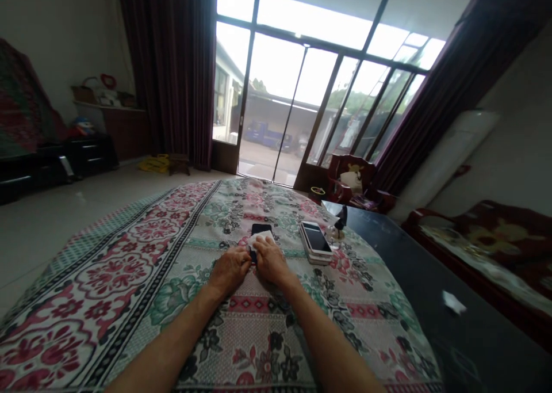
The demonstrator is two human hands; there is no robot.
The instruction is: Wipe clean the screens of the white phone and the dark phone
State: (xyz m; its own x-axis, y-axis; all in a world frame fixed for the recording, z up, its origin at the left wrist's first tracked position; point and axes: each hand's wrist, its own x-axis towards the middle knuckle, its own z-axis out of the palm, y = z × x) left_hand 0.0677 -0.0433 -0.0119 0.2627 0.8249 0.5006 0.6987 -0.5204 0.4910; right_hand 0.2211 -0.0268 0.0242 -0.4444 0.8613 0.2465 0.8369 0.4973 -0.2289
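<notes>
A dark smartphone [261, 228] lies flat on the patterned tablecloth [245, 335], partly covered by my hands. My left hand [232, 268] grips its left edge with curled fingers. On top of the phone, my right hand [271, 260] presses a white tissue [259, 237] against the screen, fingers bent over it. Much of the phone's lower part is hidden under the hands. To the right of my right hand sits a small stack of smartphones [317, 242], the top one with a white frame and a dark screen.
A small dark figurine [340, 220] stands behind the stack's right side. Beyond the cloth's right edge, a black tabletop [414, 278] carries a crumpled white tissue or paper [453, 302]. Wooden seats [495, 249] line the right, and glass doors [276, 111] are ahead.
</notes>
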